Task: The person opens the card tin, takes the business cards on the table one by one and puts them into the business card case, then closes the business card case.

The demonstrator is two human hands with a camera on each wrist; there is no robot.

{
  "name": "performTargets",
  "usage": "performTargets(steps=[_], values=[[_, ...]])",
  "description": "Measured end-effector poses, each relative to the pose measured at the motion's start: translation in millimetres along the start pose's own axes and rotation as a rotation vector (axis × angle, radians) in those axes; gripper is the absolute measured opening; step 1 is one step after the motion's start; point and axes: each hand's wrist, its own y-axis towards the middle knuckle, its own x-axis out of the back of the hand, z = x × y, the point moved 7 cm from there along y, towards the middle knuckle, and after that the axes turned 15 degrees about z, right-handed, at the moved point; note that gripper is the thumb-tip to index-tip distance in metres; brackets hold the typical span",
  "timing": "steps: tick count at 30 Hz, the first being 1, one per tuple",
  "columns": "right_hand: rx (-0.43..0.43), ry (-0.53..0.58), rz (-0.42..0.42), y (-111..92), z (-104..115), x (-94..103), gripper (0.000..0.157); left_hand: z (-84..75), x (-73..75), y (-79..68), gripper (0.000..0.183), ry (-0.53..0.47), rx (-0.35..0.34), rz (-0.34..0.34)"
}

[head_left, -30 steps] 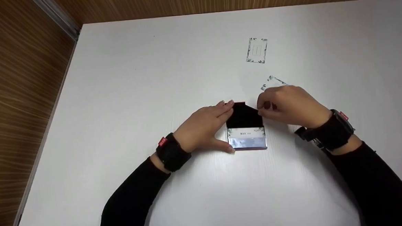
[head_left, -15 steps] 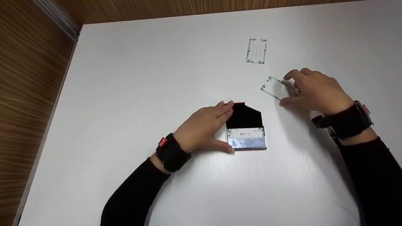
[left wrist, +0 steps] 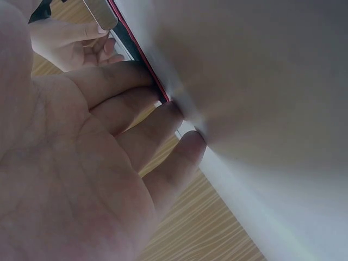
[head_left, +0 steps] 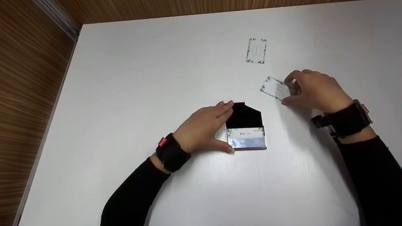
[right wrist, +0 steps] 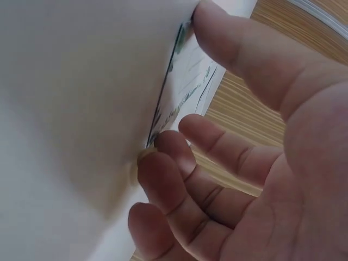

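An opened business card case point(head_left: 243, 116) lies on the white table, its black lid laid back and a printed card point(head_left: 246, 133) showing above its shiny silver pocket. My left hand point(head_left: 201, 128) rests along its left side, fingers straight on the lid's edge and thumb at the lower corner. The left wrist view shows the lid's red rim point(left wrist: 144, 57) by those fingertips. At upper right, my right hand point(head_left: 316, 89) holds a leaf-bordered business card point(head_left: 275, 88) by opposite edges. In the right wrist view, thumb and fingertips meet the card's point(right wrist: 182, 81) two near corners.
Farther back on the white table point(head_left: 144, 78) lies another leaf-bordered card point(head_left: 256, 50). Wood-grain panels point(head_left: 18, 102) stand along the table's left and back edges.
My right hand has moved from beside the case's lid out to the right, onto the nearer loose card, and its fingers have closed on the card's edges. The left hand has stayed still.
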Motion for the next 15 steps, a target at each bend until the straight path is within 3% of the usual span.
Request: performTargets(steps=[15], values=[[0.039, 0.068, 0.024, 5.0, -2.1, -3.1, 0.052, 0.4, -0.6, -0.1, 0.114, -0.015, 0.012, 0.011]])
